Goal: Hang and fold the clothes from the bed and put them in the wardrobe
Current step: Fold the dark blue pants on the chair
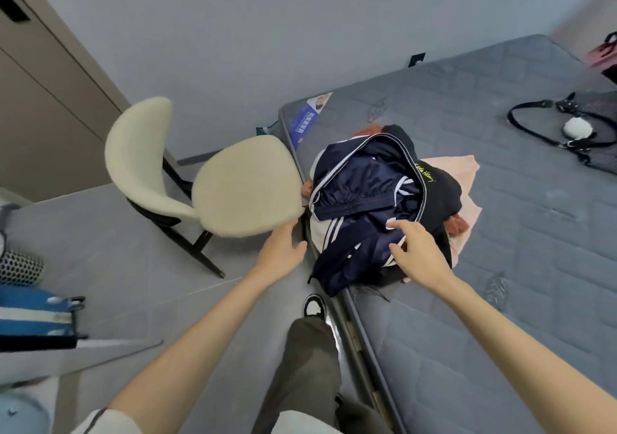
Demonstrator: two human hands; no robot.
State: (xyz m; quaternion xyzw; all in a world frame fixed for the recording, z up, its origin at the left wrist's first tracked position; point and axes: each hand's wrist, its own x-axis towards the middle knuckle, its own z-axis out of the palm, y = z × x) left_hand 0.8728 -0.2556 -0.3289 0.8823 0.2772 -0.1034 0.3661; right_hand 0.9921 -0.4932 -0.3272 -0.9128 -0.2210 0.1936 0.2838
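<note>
At the bed (500,283) edge, left hand (283,250) released beside clothes pile (360,183); right hand (418,248) released above.

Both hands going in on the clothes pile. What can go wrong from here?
The navy jacket lies at the bed's edge, partly over it; a pull may drag clothes to the floor.
It looks tangled with a black garment; lifting one may bring both.
The left hand is next to the chair and may bump it.

Cream chair (247,183), black handbag (597,116)
</note>
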